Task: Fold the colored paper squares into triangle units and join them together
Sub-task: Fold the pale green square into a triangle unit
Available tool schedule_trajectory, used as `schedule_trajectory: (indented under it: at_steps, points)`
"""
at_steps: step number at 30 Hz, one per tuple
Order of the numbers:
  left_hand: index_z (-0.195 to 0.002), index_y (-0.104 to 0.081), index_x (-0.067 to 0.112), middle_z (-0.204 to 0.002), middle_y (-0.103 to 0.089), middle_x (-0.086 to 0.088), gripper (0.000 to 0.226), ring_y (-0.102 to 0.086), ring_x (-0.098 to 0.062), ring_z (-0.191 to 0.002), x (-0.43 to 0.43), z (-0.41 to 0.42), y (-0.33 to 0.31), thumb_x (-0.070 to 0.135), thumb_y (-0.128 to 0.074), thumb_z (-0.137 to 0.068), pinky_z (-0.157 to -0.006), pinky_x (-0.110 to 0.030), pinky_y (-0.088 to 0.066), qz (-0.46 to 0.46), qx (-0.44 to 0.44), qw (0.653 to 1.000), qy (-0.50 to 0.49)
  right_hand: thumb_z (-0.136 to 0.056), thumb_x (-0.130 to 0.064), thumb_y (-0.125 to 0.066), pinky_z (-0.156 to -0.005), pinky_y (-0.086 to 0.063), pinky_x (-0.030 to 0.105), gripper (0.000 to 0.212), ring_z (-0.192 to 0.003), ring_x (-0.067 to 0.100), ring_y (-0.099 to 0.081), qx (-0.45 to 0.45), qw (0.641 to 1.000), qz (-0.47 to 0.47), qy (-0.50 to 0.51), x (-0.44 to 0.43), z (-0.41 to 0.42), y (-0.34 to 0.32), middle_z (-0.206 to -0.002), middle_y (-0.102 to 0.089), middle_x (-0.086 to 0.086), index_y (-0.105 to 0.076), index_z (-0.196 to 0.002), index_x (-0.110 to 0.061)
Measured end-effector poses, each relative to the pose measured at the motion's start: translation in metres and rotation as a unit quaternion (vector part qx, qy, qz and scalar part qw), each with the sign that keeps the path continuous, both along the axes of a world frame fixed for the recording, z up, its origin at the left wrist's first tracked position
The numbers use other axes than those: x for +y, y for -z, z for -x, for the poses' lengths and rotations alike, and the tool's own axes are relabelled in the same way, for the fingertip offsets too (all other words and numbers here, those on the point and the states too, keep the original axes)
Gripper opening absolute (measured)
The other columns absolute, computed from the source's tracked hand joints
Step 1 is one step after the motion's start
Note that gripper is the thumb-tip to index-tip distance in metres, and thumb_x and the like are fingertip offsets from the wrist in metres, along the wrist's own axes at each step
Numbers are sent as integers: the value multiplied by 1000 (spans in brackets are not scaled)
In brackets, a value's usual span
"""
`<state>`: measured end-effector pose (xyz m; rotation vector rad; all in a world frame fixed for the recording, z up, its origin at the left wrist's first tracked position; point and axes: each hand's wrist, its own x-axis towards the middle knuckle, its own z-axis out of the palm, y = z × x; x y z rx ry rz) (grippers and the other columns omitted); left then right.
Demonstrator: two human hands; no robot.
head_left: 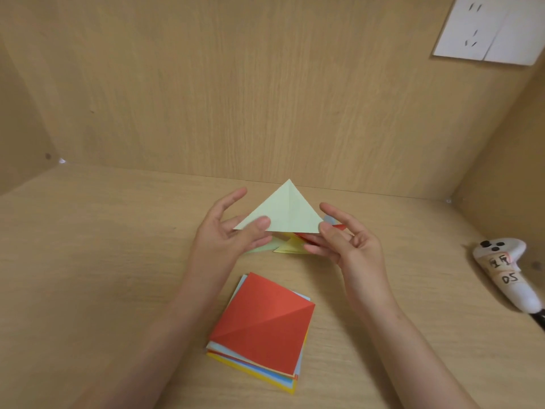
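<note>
A pale green paper triangle [284, 211] is held up above the desk, point upward, with a crease down its middle. My left hand [233, 231] pinches its lower left corner between thumb and fingers. My right hand [343, 237] touches the lower right corner with its thumb, the other fingers spread. Under the triangle lie folded units [290, 246] in yellow, red and pale green, partly hidden by my hands. A stack of colored paper squares [262, 329], a creased red sheet on top, lies nearer to me.
The wooden desk [118, 261] is boxed in by wooden walls at the back and both sides. A white controller with taped labels [504, 270] lies at the right. A white wall socket [486, 28] sits high on the back right.
</note>
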<state>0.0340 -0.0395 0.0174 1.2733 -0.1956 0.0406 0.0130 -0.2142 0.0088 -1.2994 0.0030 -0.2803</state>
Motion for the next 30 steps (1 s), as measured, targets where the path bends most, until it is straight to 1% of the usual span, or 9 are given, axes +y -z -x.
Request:
schedule_trajectory:
  at_steps: [4, 6, 9, 13, 18, 21, 26, 27, 30]
  points:
    - [-127, -49, 26, -83, -76, -3, 72, -72, -18, -78, -5, 2, 3, -1, -77, -67, -67, -19, -55, -15, 14, 999, -29, -90, -2, -57, -70, -59, 27, 35, -75, 23, -70, -9, 1000, 22, -3, 9, 0, 3, -73, -71, 13, -58, -123, -11]
    - [-129, -48, 25, -84, -75, -6, 76, -72, -20, -82, -4, 1, 5, 3, -79, -63, -75, -25, -57, 2, 27, 998, -59, -89, -1, -58, -69, -57, 23, 37, -73, 22, -71, -13, 999, 44, -17, 14, 2, 3, -73, -73, 7, -56, -124, -15]
    - [-135, -40, 20, -95, -71, -12, 79, -71, -18, -86, -1, -2, 5, -3, -75, -68, -85, -32, -56, 88, 54, 991, -83, -89, -1, -58, -92, -51, 40, 46, -89, 24, -72, -35, 995, 80, -38, 17, 4, 4, -75, -73, 14, -49, -131, -17]
    - [-132, -42, 16, -102, -67, -14, 69, -71, -16, -85, 2, -2, 2, -4, -70, -73, -80, -27, -57, 122, 73, 988, -58, -90, 1, -56, -84, -55, 31, 56, -92, 19, -71, -43, 993, 95, -64, 20, 7, 2, -80, -75, 11, -39, -139, -17]
    - [-126, -47, 14, -96, -71, -14, 52, -72, -19, -80, 1, -2, 1, 0, -67, -80, -73, -27, -58, 98, 70, 992, -43, -89, 4, -56, -70, -50, 13, 64, -73, 5, -69, -34, 988, 123, -92, 25, 13, -3, -81, -75, 8, -29, -142, -22]
    - [-118, -54, 13, -90, -72, -9, 41, -71, -19, -82, 1, -2, 2, 0, -67, -81, -72, -25, -58, 71, 48, 995, -47, -89, 2, -57, -70, -50, 14, 68, -72, 7, -69, -31, 987, 133, -85, 24, 13, -1, -85, -74, 13, -26, -144, -21]
    - [-108, -61, 6, -90, -73, -11, 33, -71, -18, -83, 2, -2, 4, -3, -70, -78, -72, -24, -57, 20, 19, 998, -61, -93, -8, -55, -77, -50, 20, 58, -75, 14, -67, -38, 982, 168, -78, 21, 11, 3, -77, -74, 2, -30, -140, -32]
    - [-106, -61, 6, -88, -74, -11, 31, -71, -17, -80, 2, -2, 4, -3, -70, -78, -71, -24, -57, 15, 17, 998, -65, -95, -7, -50, -80, -49, 23, 55, -80, 12, -65, -56, 977, 194, -62, 19, 11, 4, -82, -72, -1, -33, -140, -33]
    - [-96, -64, 6, -78, -74, -4, 20, -69, -10, -69, 3, -2, 4, -2, -69, -79, -65, -19, -56, -11, 17, 998, -53, -91, 16, -35, -94, -47, 31, 65, -115, 7, -58, -131, 956, 260, -28, 8, 7, 2, -135, -54, -7, -42, -139, -28]
